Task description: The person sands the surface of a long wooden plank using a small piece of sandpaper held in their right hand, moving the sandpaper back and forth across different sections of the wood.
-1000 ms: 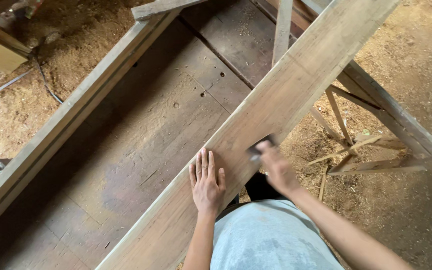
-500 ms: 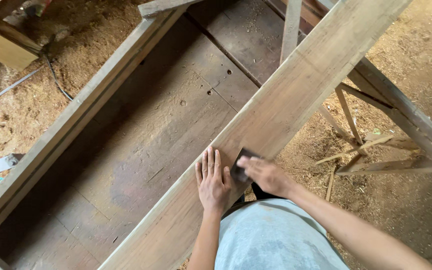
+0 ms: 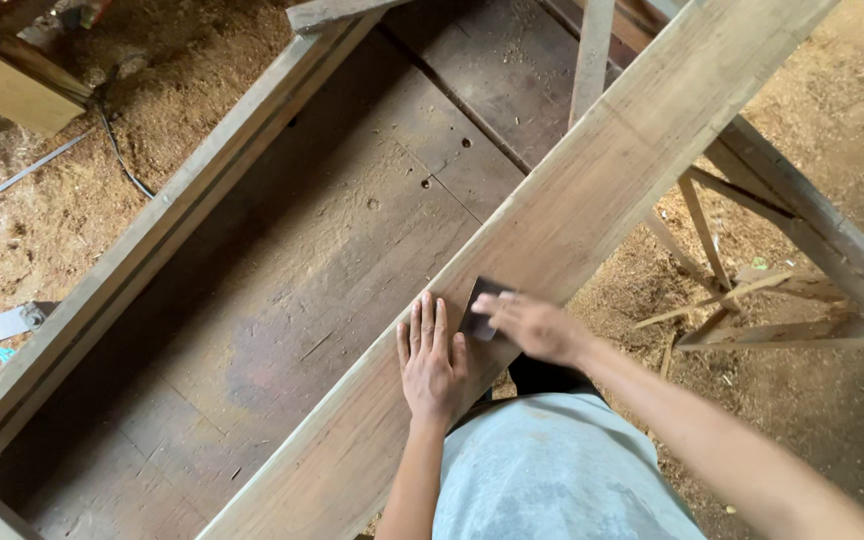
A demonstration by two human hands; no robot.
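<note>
A long pale wooden plank [image 3: 592, 190] runs diagonally from the lower left to the upper right. My left hand [image 3: 432, 360] lies flat on it, fingers spread and pointing away from me. Just to its right, my right hand [image 3: 532, 325] presses a small dark sanding block [image 3: 479, 305] against the plank's surface. The hand is blurred with motion and covers most of the block.
Under the plank is a broad dark wooden platform [image 3: 332, 250] with a raised side rail [image 3: 152, 240]. Thin sticks and a slanted timber frame [image 3: 802, 250] lie at the right. Sawdust covers the ground, with a cable [image 3: 117, 150] and scraps at the left.
My right hand has slid the sanding block back and forth along the plank, ending close beside my left hand. The left hand has stayed flat on the plank.
</note>
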